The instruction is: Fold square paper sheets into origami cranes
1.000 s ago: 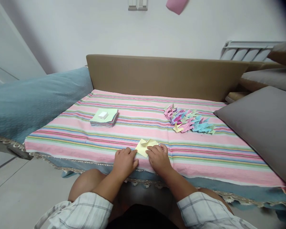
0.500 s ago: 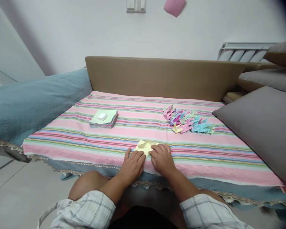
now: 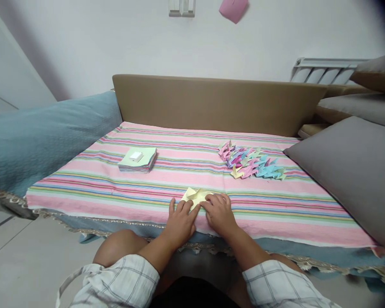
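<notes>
A partly folded yellow sheet of origami paper (image 3: 197, 196) lies on the striped cloth in front of me, one flap raised at its upper edge. My left hand (image 3: 180, 220) rests at its lower left edge, fingers spread and fingertips pressing the paper down. On the right side my right hand (image 3: 220, 214) has its fingers curled over the paper, gripping that edge; the thumb is mostly hidden. Beyond the right hand, a cluster of folded paper cranes (image 3: 248, 162) in pink, purple, blue, green and yellow sits on the cloth.
To the left stands a stack of coloured paper squares (image 3: 143, 160) with a small white block (image 3: 136, 156) on top. Striped cloth (image 3: 93, 188) covers the seat. A brown backrest (image 3: 211, 105) rises behind, a blue covered armrest (image 3: 67, 124) at left, grey cushions (image 3: 356, 162) at right.
My left hand has moved right, from the paper's left corner to its lower edge, and its fingers have spread. My right hand stays on the paper's right side. The view has shifted slightly.
</notes>
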### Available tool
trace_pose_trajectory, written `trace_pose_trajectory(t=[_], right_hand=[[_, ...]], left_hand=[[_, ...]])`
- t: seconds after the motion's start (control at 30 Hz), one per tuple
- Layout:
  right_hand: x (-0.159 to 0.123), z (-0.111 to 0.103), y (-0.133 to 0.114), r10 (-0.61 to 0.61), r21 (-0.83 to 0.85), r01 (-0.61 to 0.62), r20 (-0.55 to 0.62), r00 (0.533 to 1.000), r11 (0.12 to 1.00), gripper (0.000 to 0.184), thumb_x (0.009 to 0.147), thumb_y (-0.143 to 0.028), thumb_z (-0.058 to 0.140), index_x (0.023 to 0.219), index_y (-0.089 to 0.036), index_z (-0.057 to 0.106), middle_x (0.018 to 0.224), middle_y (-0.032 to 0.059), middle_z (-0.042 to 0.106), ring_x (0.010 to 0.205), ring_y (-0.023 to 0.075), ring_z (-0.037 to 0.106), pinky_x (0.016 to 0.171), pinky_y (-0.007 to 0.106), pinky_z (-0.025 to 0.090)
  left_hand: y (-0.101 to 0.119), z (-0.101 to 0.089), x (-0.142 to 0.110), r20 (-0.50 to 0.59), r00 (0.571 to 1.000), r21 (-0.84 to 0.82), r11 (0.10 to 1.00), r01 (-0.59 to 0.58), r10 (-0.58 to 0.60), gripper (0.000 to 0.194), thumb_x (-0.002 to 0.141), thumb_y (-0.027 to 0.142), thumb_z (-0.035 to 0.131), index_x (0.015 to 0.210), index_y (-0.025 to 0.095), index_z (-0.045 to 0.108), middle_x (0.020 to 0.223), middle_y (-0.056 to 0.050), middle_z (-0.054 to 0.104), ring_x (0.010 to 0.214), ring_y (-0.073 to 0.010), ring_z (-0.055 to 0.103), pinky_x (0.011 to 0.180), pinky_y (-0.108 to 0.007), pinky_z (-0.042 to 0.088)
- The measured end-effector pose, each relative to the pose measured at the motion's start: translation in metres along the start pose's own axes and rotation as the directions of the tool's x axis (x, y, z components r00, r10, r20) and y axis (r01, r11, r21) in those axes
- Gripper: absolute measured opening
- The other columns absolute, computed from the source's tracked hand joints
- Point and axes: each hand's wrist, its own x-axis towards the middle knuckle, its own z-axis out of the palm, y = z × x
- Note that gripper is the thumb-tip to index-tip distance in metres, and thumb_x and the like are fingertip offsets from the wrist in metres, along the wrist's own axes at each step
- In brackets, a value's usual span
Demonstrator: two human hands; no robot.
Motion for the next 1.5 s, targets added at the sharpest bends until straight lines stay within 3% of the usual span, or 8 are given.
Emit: trace_pose_trajectory(t=[0.2,0.37,0.6,0.87,1.0,1.13,1.33,1.5], right_hand=[[0.001,-0.001,0.001,0.048,-0.027,-0.049,-0.007,0.999,0.998,0.018,0.081,-0.02,0.055,0.089,-0.031,0.068,0.089,0.0023,0.058,0.087,0.0191,0.044,0.094,0.04,0.022],[0.0,0.001,0.001,0.014,-0.041,-0.015,-0.017,1.0,0.999,0.028,0.081,-0.018,0.056,0.102,-0.032,0.065,0.087,0.0027,0.057,0.085,0.0189,0.043,0.092,0.038,0.024],[0.001,-0.003,0.006,0.088,-0.024,-0.088,-0.012,0.996,0.996,0.026,0.076,-0.015,0.058,0.095,-0.031,0.067,0.087,0.0027,0.058,0.088,0.0193,0.045,0.092,0.04,0.024],[0.005,0.006,0.022,0.313,0.238,-0.3,-0.021,0.949,0.924,0.031,0.082,-0.028,0.051,0.111,-0.025,0.06,0.102,0.0052,0.056,0.097,0.0211,0.049,0.087,0.037,0.036],[0.012,0.012,0.027,0.363,0.403,-0.341,0.022,0.931,0.849,0.022,0.081,-0.037,0.053,0.094,-0.023,0.065,0.109,0.0067,0.054,0.104,0.0224,0.05,0.089,0.038,0.039],[0.021,0.014,0.029,0.422,0.441,-0.411,0.077,0.903,0.798,0.022,0.078,-0.042,0.055,0.076,-0.023,0.066,0.112,0.0063,0.055,0.106,0.0237,0.05,0.088,0.04,0.039],[0.029,0.009,0.031,0.443,0.411,-0.495,0.222,0.869,0.766,0.017,0.073,-0.04,0.061,0.071,-0.025,0.07,0.121,0.0045,0.055,0.113,0.0271,0.046,0.093,0.046,0.033],[0.03,0.005,0.028,0.446,0.366,-0.51,0.25,0.86,0.778,0.016,0.074,-0.037,0.06,0.07,-0.025,0.069,0.123,0.0037,0.054,0.115,0.0267,0.045,0.094,0.047,0.032]], left_hand=[[0.0,0.001,0.0,0.004,1.0,-0.019,1.0,0.011,-0.011,0.06,0.071,0.024,0.06,0.129,0.029,0.046,0.122,-0.007,0.054,0.11,-0.027,0.043,0.106,-0.057,0.013],[0.001,0.002,0.0,-0.013,1.0,-0.013,1.0,0.017,-0.017,0.06,0.071,0.024,0.06,0.129,0.03,0.046,0.121,-0.007,0.054,0.111,-0.0273,0.044,0.105,-0.057,0.014],[0.001,0.002,-0.001,-0.02,1.0,-0.018,1.0,0.011,-0.011,0.059,0.071,0.024,0.06,0.128,0.03,0.047,0.121,-0.007,0.055,0.11,-0.0269,0.045,0.106,-0.058,0.013],[-0.001,0.007,-0.003,-0.039,0.999,-0.015,1.0,0.013,-0.013,0.062,0.07,0.024,0.061,0.129,0.029,0.046,0.123,-0.008,0.053,0.112,-0.0276,0.044,0.107,-0.056,0.012],[-0.001,0.006,-0.003,-0.017,1.0,-0.036,0.999,0.018,-0.018,0.06,0.071,0.023,0.059,0.13,0.029,0.046,0.124,-0.008,0.052,0.113,-0.0277,0.043,0.107,-0.056,0.012],[-0.002,0.006,-0.003,-0.014,1.0,-0.051,0.999,0.019,-0.02,0.061,0.07,0.022,0.059,0.129,0.03,0.047,0.124,-0.008,0.052,0.114,-0.0276,0.042,0.107,-0.055,0.014],[-0.004,0.008,-0.004,-0.021,0.999,-0.086,0.996,0.035,-0.037,0.061,0.072,0.02,0.054,0.133,0.023,0.043,0.137,-0.01,0.044,0.118,-0.0271,0.04,0.108,-0.052,0.014],[-0.004,0.008,-0.003,-0.01,0.999,-0.085,0.996,0.039,-0.04,0.062,0.072,0.021,0.055,0.132,0.024,0.044,0.139,-0.008,0.043,0.117,-0.0276,0.04,0.107,-0.053,0.015]])
